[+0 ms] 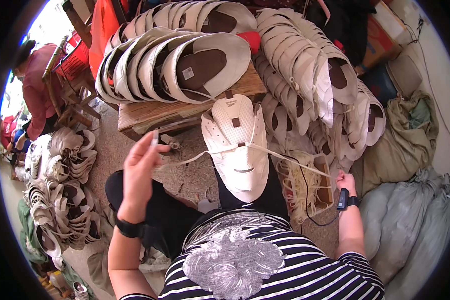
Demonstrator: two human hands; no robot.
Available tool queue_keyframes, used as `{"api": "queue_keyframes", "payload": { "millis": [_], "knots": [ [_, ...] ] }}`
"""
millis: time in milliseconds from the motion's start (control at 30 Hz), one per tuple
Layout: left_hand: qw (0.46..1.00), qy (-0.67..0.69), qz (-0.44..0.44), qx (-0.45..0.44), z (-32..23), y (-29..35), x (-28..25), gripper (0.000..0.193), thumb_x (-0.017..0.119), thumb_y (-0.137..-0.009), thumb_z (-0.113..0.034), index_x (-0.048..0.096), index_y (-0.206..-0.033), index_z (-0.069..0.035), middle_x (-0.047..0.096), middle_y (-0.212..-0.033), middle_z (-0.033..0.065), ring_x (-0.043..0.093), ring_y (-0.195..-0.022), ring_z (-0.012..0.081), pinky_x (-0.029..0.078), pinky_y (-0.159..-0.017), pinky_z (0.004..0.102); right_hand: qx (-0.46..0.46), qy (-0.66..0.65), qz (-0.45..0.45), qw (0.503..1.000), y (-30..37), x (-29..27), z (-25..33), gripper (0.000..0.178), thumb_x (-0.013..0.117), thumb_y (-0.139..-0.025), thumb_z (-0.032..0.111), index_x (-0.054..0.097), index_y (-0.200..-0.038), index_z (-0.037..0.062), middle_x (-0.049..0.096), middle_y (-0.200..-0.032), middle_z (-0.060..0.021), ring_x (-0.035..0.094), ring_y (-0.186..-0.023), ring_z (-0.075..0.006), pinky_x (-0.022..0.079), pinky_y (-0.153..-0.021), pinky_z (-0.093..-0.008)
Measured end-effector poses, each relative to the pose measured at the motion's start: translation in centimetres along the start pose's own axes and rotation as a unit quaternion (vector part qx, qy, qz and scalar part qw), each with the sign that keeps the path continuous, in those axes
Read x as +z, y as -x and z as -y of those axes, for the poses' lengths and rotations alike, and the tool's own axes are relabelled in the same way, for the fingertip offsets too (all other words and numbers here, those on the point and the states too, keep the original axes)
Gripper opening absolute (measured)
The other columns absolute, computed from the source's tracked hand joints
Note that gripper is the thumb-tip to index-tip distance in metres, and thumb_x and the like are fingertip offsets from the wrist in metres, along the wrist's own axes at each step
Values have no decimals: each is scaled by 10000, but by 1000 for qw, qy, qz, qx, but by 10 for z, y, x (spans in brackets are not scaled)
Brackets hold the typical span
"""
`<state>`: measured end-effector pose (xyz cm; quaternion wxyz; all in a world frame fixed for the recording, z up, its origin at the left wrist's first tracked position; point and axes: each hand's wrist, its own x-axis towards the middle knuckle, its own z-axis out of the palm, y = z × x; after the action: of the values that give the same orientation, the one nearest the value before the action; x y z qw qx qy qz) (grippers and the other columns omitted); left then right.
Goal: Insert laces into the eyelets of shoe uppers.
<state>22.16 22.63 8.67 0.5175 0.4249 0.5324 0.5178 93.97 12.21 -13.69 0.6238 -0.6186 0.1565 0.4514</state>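
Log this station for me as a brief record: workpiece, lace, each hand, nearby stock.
Workpiece: white shoe upper, over the person's dark-trousered legs
Lace: pale lace, crossing the upper, running out both sides
Left hand: raised at the lace's left stretch; grip partly hidden
Right hand: closed on the lace's right stretch
Beside: open box with loose laces
Ahead: wooden bench bearing nested uppers

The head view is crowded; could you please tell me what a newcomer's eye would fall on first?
Probably the white shoe at the centre, its lace stretched sideways toward the left hand and right hand. Next, likely the pale shoes nested in rows on the wooden table beyond it, then the striped shirt at the bottom.
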Motion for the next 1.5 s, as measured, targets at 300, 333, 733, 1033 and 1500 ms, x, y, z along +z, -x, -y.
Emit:
{"api": "queue_keyframes", "payload": {
  "millis": [300, 333, 733, 1033, 1500],
  "knots": [
    [995, 22, 97, -26, 33, -2, 97, 143, 516, -1024, -125, 596, -1054, -11, 675, -915, 29, 581, -688, 46, 466, -583, 177, -99, 406, 212, 883, 135, 141, -72, 292, 515, -942, 168, 529, -1171, -13, 666, -859, -71, 382, -467, -77, 301, -405, -226],
    [994, 16, 104, -3, 39, 1, 102, 139, 535, -1018, -136, 594, -1036, -11, 651, -854, 8, 533, -637, 27, 431, -549, 163, -143, 406, 252, 867, 178, 174, -80, 340, 511, -951, 159, 490, -1240, -19, 698, -943, -98, 390, -474, -80, 321, -424, -217],
    [985, -137, 95, -39, 40, 7, 115, 201, 641, -956, -152, 603, -810, -20, 571, -710, -56, 454, -625, 5, 373, -542, 197, -292, 434, 521, 674, 314, 286, -122, 141, 563, -1000, 148, 609, -996, 15, 611, -777, 9, 547, -668, -43, 445, -598, -217],
    [970, -224, 85, 50, 27, 0, 123, 164, 657, -899, -115, 616, -768, -25, 566, -647, -6, 492, -592, 69, 406, -539, 247, -345, 467, 515, 630, 327, 289, -111, 176, 599, -981, 168, 636, -962, -3, 611, -752, 17, 544, -702, -54, 470, -658, -242],
    [746, -507, 257, 347, -25, -35, 104, 345, 795, -670, -145, 585, -932, -63, 545, -1012, 102, 550, -1002, 321, 462, -857, 420, -487, 523, 462, 525, 329, 301, -115, 158, 669, -843, 121, 614, -759, 0, 580, -703, -75, 563, -638, -160, 437, -615, -310]
  ]
}}
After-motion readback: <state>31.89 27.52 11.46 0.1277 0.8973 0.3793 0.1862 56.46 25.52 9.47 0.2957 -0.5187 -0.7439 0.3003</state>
